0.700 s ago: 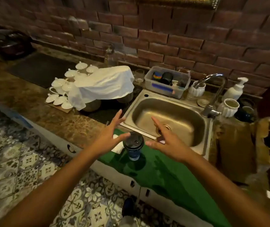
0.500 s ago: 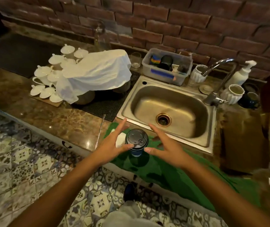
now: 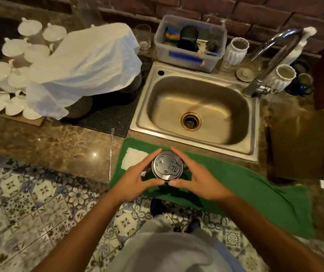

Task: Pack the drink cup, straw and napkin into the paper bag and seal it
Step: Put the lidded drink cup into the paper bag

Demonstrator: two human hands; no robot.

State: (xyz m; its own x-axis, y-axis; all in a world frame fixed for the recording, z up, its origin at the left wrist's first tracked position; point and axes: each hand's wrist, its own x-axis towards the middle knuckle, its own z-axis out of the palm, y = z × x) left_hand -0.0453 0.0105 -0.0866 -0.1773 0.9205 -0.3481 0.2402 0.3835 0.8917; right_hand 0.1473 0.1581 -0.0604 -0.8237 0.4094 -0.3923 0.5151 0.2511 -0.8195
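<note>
A drink cup with a black lid point(image 3: 167, 167) stands upright on a green cloth point(image 3: 245, 185) at the counter's front edge. My left hand point(image 3: 137, 178) and my right hand point(image 3: 194, 180) wrap the cup from both sides, fingertips nearly meeting in front and behind. A white folded napkin point(image 3: 132, 159) lies flat on the cloth, just left of the cup and partly under my left hand. A clear wrapped straw point(image 3: 110, 154) lies on the brown counter left of the cloth. A brown paper bag point(image 3: 298, 142) sits on the counter to the right of the sink.
A steel sink point(image 3: 196, 110) with a tap point(image 3: 271, 61) lies just behind the cup. White cups point(image 3: 12, 79) under a white cloth point(image 3: 86, 65) crowd the left back. A plastic tub point(image 3: 188, 44) and white jars point(image 3: 235, 48) line the brick wall.
Both hands have closed in from open, spread positions beside the cup and now grip it. The camera has tilted down and moved closer over the counter.
</note>
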